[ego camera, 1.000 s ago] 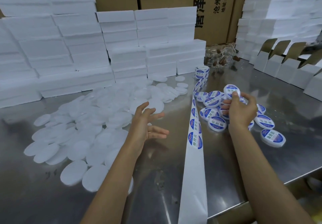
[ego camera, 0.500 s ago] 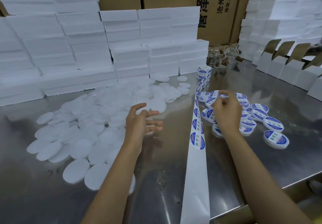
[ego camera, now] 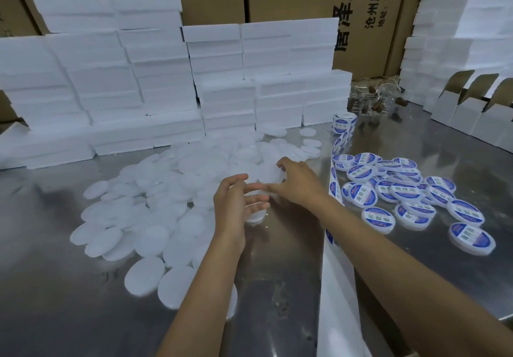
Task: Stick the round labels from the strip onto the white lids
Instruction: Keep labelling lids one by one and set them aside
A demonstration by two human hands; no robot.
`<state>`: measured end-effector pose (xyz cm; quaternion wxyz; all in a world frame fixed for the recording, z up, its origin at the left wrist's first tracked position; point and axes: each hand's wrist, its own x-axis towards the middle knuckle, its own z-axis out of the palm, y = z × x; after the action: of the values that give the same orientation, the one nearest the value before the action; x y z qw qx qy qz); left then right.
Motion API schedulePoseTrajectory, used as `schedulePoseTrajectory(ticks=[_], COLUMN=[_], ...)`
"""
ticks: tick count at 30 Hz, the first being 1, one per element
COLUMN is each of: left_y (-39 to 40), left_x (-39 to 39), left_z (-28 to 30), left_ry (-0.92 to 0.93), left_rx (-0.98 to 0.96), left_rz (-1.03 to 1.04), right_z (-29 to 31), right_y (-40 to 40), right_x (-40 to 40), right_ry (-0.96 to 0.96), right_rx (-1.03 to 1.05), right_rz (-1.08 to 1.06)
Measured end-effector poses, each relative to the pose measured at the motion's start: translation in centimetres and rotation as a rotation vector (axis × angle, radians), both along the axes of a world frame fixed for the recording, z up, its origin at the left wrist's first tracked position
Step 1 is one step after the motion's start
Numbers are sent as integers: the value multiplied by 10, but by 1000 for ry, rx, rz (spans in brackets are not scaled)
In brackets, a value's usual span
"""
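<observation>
right hand (ego camera: 295,183) grips blank white lid (ego camera: 268,174), left hand (ego camera: 236,204) loosely spread

My left hand (ego camera: 236,204) hovers with fingers loosely spread; my right hand (ego camera: 295,183) reaches across beside it, fingers extended forward.

On the table (ego camera: 291,301), the unlabelled lids (ego camera: 155,204) spread across the left half, with the stacked boxes (ego camera: 172,84) behind them. The label strip (ego camera: 337,287) runs near to far down the middle — its roll (ego camera: 344,122) at the far end — and the labelled lids (ego camera: 402,198) lie right of it.
</observation>
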<state>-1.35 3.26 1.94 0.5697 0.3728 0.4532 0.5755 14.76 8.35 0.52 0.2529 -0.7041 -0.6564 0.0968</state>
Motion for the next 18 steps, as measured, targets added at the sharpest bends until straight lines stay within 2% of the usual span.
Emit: schedulePoseTrajectory(ticks=[7, 11, 13, 18], left_y=[0, 2, 1, -10], left_x=[0, -2, -1, 2], left_z=[3, 3, 4, 9], left_ry=[2, 26, -15, -164], left_rx=[12, 21, 21, 54], left_rz=[-10, 9, -61, -385], right_z=[1, 19, 27, 33], right_y=[-6, -33, -50, -84], right_x=[7, 10, 7, 0], right_ry=[55, 245, 270, 277], right_rx=[140, 222, 265, 303], right_rz=[-56, 24, 101, 180])
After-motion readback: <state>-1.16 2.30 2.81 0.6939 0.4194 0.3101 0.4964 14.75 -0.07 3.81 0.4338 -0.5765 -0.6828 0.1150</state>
